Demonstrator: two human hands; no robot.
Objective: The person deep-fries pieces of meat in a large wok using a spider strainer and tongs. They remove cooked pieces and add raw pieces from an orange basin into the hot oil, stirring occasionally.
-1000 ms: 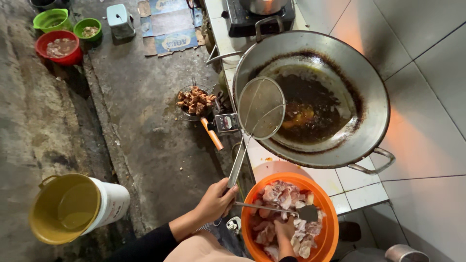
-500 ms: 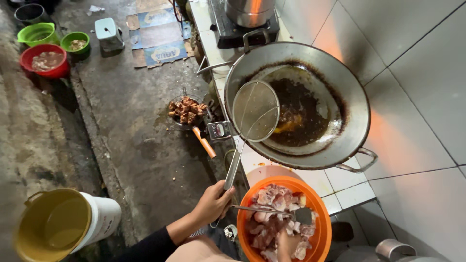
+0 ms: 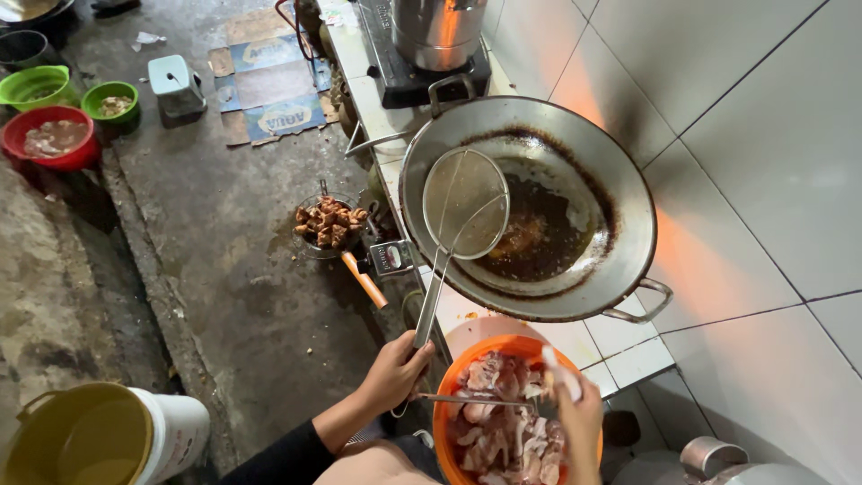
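From the head camera, the left hand (image 3: 395,370) is clenched round the handle of a wire skimmer (image 3: 465,205); its round mesh hangs over the near rim of the wok (image 3: 628,207), above the dark oil (image 3: 539,238), tilted, with the handle slanting down to the hand. The right hand (image 3: 582,422) grips a thin metal tool (image 3: 476,401) that lies across the orange basin (image 3: 444,409); its far end by the fingers is blurred, so what kind of tool it is I cannot tell; the basin holds raw meat pieces (image 3: 498,431) and sits just below the wok at the counter's edge. The wok rests on the tiled counter (image 3: 628,350); behind it a steel pot (image 3: 438,31) stands on a stove (image 3: 404,81). On the floor, left of the counter, a strainer of fried pieces (image 3: 330,223) with an orange handle lies near the wok; a yellow bucket (image 3: 90,436) stands at the lower left; a red bowl (image 3: 49,139) and two green bowls (image 3: 40,87) sit at the upper left, well apart from the hands; flattened cardboard (image 3: 269,85) lies beside them.
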